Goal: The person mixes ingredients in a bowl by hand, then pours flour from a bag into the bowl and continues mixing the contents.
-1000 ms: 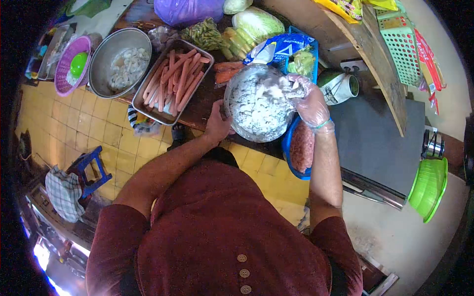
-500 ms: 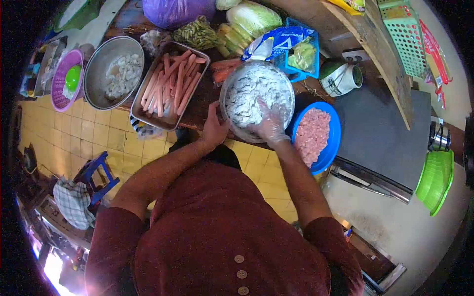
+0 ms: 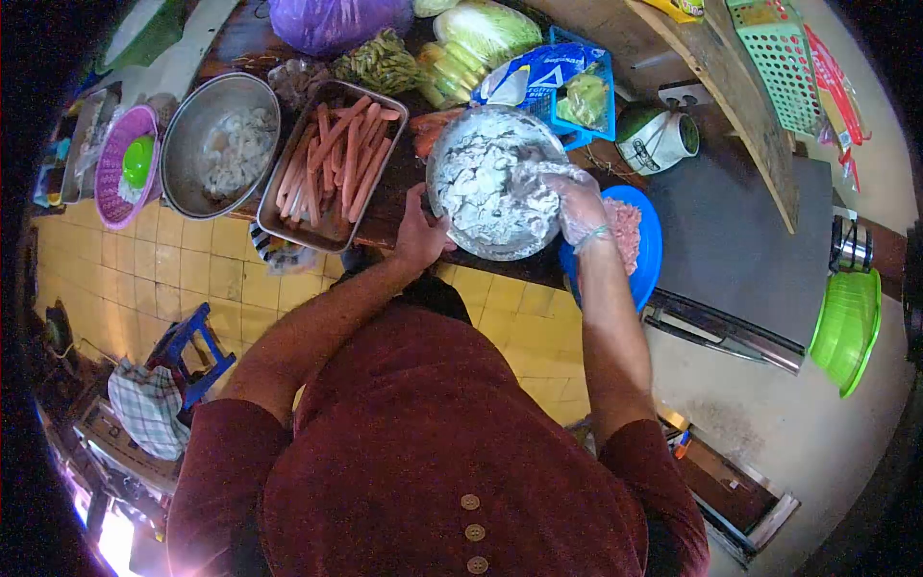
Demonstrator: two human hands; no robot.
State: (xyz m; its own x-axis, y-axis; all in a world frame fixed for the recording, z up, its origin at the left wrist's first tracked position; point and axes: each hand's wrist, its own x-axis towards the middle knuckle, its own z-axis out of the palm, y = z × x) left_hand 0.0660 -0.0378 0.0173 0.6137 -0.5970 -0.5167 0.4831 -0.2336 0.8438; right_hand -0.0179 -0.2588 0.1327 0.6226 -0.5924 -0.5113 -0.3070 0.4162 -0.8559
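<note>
A round metal bowl (image 3: 446, 231) holds white flour-like powder with lumpy pieces coated in it. My left hand (image 3: 421, 231) is bare and grips the bowl's near left rim, thumb at the edge. My right hand (image 3: 580, 204) wears a clear plastic glove dusted with white powder. It reaches over the bowl's right side, its fingers bent down in the powder; the fingertips blend into it, so whether they pinch a piece is hidden. Beside the right wrist stands a blue basin (image 3: 650, 252) of pale pink chopped meat (image 3: 625, 226), partly covered by my forearm.
Left of the bowl lie a metal tray (image 3: 332, 237) of pink sausages, a grey pot (image 3: 178, 183) with pale wet pieces and a purple basket (image 3: 111, 197). Behind are cabbage (image 3: 495, 38), green vegetables (image 3: 380, 65) and a blue basket (image 3: 601, 115). A dark refrigerator-like surface (image 3: 740, 240) is at right.
My right hand has moved from the bowl's near middle to its right side, turning over the powder and lumps. My left hand stays on the rim.
</note>
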